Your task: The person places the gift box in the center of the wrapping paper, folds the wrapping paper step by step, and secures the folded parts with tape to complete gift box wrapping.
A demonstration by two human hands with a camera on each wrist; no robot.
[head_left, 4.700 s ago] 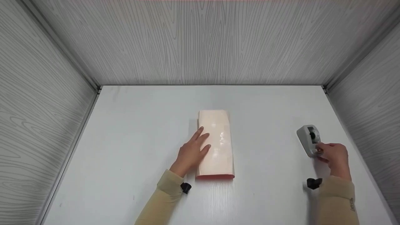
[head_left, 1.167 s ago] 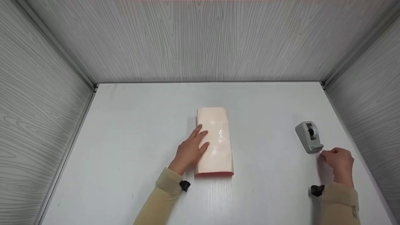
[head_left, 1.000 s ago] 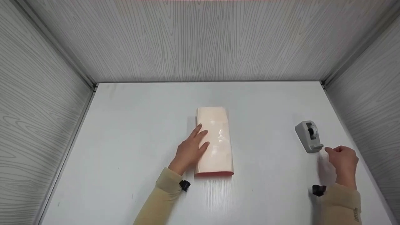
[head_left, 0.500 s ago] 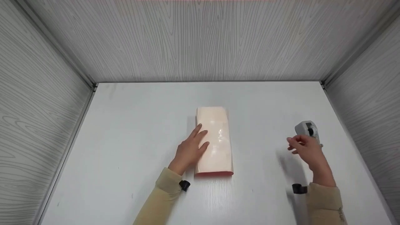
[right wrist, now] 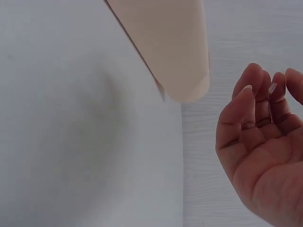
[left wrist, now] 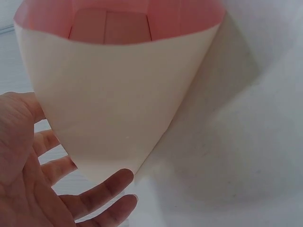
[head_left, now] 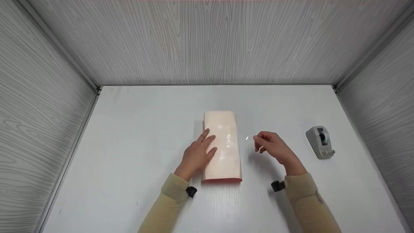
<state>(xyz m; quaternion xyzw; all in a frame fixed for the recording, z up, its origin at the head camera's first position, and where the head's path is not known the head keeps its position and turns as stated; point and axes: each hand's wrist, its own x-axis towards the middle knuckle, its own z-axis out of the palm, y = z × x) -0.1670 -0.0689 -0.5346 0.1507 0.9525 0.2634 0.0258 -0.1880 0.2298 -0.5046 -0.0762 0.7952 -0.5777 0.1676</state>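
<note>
A cream paper wrap (head_left: 224, 161), pink on its inner side, lies lengthwise on the white table. Its near end gapes in the left wrist view, where a box-like thing (left wrist: 109, 26) with a seam shows inside. My left hand (head_left: 195, 158) rests on the wrap's left side with fingers spread. To the right of the wrap, apart from it, my right hand (head_left: 271, 145) hovers over the table. Its thumb and index finger pinch a small strip of clear tape (right wrist: 272, 89), which glints at its free end in the head view. The other fingers curl loosely.
A grey tape dispenser (head_left: 318, 142) with a roll in it stands at the right of the table (head_left: 129, 145). Wood-grain panels (head_left: 207, 42) wall the table at the back and both sides.
My right hand was at the dispenser's front, drew away from it, then swung left past it toward the wrap with the tape strip. The left hand and the wrap have stayed put.
</note>
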